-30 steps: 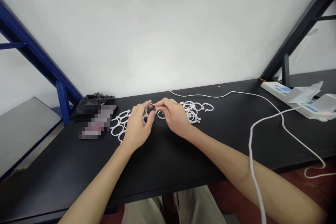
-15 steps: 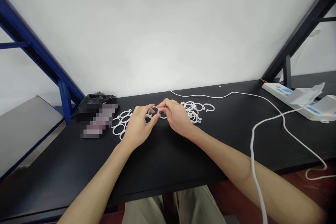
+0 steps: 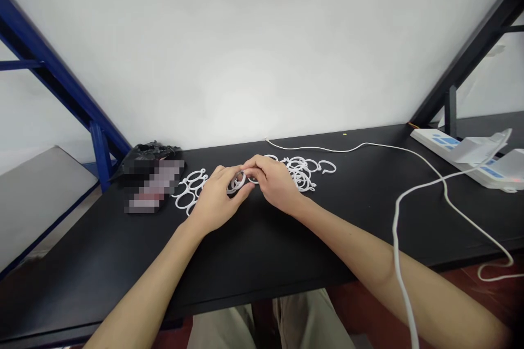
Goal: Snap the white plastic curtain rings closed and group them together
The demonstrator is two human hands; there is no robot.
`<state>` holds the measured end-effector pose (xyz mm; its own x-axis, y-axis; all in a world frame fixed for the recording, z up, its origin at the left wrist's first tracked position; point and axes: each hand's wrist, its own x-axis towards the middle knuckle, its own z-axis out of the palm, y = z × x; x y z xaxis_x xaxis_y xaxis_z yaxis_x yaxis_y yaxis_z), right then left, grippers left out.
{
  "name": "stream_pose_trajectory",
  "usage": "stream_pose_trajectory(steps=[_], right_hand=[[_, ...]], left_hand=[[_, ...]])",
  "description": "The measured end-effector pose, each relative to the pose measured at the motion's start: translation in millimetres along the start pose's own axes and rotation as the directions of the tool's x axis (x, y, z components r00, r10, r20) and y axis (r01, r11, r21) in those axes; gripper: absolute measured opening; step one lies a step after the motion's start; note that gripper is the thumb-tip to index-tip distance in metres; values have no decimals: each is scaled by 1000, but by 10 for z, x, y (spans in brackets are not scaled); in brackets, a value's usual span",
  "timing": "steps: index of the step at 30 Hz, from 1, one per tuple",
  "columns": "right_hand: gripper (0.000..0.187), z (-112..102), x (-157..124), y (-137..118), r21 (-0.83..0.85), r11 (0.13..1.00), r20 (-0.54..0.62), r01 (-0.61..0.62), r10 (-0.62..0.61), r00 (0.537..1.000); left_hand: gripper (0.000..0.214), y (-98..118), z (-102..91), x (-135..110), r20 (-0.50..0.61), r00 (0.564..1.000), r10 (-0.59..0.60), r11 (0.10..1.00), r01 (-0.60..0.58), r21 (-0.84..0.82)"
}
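Note:
Both hands meet over the black table, holding a white plastic ring [image 3: 242, 179] between them. My left hand [image 3: 219, 193] is closed around the ring's left side, thumb below and fingers above. My right hand [image 3: 275, 180] pinches at the ring's upper right with thumb and forefinger; its fingertips partly hide the ring. Left of my left hand lies a group of white rings [image 3: 185, 199] with small eyelets, some covered by the hand. A heap of similar rings [image 3: 302, 179] lies just right of my right hand, and one open ring [image 3: 327, 167] sits at its edge.
A crumpled black plastic bag [image 3: 149, 154] and a blurred-out item [image 3: 155, 188] lie at the left. A white cable [image 3: 399, 196] loops across the right side, over my right forearm. White devices with blue panels [image 3: 458, 155] stand at the far right of the black table [image 3: 262, 262].
The ring between my hands has turned and now shows a narrower opening. My fingertips have drawn closer together. The rings on the table look unchanged.

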<state>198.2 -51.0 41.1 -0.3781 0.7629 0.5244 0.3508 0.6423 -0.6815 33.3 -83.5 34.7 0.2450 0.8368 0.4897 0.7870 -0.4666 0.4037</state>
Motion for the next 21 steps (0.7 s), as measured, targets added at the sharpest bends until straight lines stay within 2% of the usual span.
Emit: stream_pose_trajectory(steps=[5,8,10,12,15,18,21], right_hand=[[20,26,-25,26,-295,955,31,-11,21,999],[23,25,-30,53,-497,865,142,68,3,990],[25,19,-30,77,-591,800,211,100,34,977],[25,14,-30,105,-637,764,264,107,86,961],[16,11,-29,148,-645,754,315,128,109,943],[12,8,-26,167,-636,759,318,142,89,944],[12,5,-30,146,-614,782,289,113,90,953]], left_hand=[[24,-90,5,36,-96,995,-23,996,31,85],[30,-146,0,40,-105,992,-72,972,93,217],[32,-175,-1,33,-93,987,-131,934,155,323],[32,-201,6,20,-84,978,-192,886,209,413],[31,-243,28,-1,-63,971,-231,845,233,481],[34,-286,44,-12,-63,969,-238,856,241,458],[38,-323,41,-7,-98,963,-251,891,269,366]])
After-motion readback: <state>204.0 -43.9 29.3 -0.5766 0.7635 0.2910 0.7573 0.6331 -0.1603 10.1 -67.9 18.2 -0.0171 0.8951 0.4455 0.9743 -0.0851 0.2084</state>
